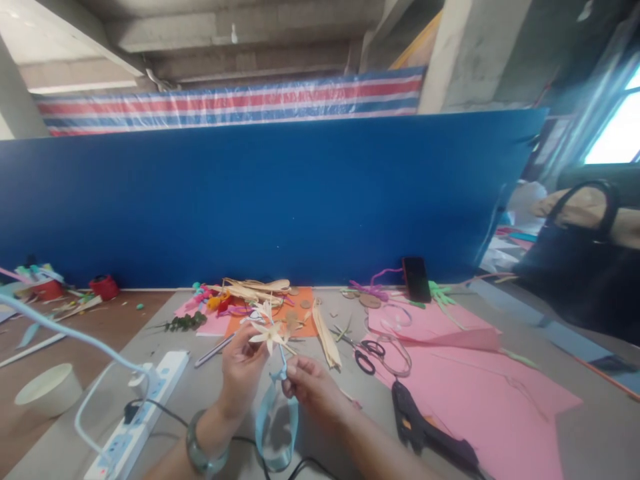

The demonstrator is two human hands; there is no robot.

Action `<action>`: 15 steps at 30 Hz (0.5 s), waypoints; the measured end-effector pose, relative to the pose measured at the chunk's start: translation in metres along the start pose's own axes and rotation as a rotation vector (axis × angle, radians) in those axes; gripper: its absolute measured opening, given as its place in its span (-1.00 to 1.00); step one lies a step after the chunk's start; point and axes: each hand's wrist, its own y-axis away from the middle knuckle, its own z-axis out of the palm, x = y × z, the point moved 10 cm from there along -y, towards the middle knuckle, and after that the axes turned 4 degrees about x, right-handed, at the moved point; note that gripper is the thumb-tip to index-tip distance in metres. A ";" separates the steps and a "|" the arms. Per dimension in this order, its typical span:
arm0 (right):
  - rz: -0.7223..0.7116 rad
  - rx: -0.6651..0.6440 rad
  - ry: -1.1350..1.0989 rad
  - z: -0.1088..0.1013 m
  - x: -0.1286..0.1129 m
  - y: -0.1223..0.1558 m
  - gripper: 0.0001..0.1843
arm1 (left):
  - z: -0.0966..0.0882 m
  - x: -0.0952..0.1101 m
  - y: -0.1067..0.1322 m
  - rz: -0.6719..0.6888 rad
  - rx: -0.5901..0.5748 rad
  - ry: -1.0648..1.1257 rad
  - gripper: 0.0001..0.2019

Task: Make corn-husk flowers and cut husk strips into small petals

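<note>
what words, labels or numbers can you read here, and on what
No text is readable anywhere.
White power strip: any markings too blurred to read.
Black phone: dark, nothing shows.
Paper flower in the left hand and blue ribbon in the right hand: no print.

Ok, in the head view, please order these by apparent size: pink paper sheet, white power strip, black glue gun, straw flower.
1. pink paper sheet
2 and 3. white power strip, black glue gun: look alike, strip partly cut off, not ranked
4. straw flower
</note>
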 end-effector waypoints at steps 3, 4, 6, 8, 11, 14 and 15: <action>-0.014 0.006 -0.006 0.000 0.000 0.000 -0.69 | -0.001 0.003 -0.001 0.029 0.005 -0.028 -0.94; -0.017 0.012 -0.008 0.000 0.000 0.000 -0.69 | -0.003 0.002 -0.001 0.024 0.018 -0.042 -0.94; -0.025 0.020 -0.009 0.000 0.000 0.000 -0.68 | -0.008 0.000 0.000 0.012 0.049 -0.085 -0.92; -0.036 0.017 -0.006 0.001 -0.001 0.001 -0.68 | -0.012 -0.001 0.002 0.003 0.070 -0.138 -0.90; -0.046 0.003 0.001 0.002 0.001 0.001 -0.69 | -0.014 -0.004 0.003 -0.040 0.082 -0.206 -0.87; -0.050 -0.017 0.007 0.003 0.002 0.002 -0.71 | -0.013 -0.001 0.003 -0.033 0.093 -0.186 -0.85; -0.053 -0.020 0.008 0.004 0.002 0.002 -0.71 | -0.012 0.001 0.003 -0.017 0.094 -0.165 -0.84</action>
